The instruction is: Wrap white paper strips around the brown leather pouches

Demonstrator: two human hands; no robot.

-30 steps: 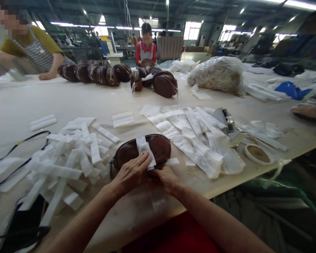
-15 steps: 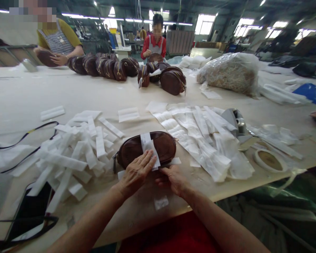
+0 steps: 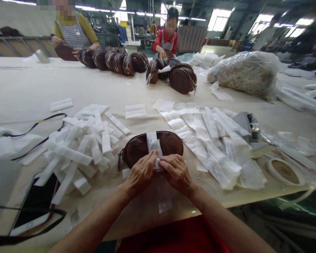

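A small dark brown oval bag (image 3: pixel 137 149) with a zip lies on the table before me, a white wrapping strip (image 3: pixel 152 137) running across its middle. My left hand (image 3: pixel 142 171) rests against the bag's near side, its fingers together and pressing on the strip's lower part. From the right, my right hand (image 3: pixel 177 172) meets it there, fingers bent and pinching at the same strip. Both sets of fingertips nearly touch and partly hide the strip's near end. Below the hands, a clear plastic piece (image 3: pixel 164 200) lies toward the table edge.
Left lies a heap of white strips (image 3: pixel 79 151) and a phone (image 3: pixel 34 203). Longer white sheets (image 3: pixel 197 137), a tape dispenser (image 3: pixel 249 128) and a tape roll (image 3: pixel 285 171) are right. Brown bags (image 3: pixel 183 79) and a plastic-wrapped bundle (image 3: pixel 247 73) stand beyond; two people work across the table.
My right hand has come up from below the bag's near edge onto the strip, beside my left fingers. The view has shifted slightly left.
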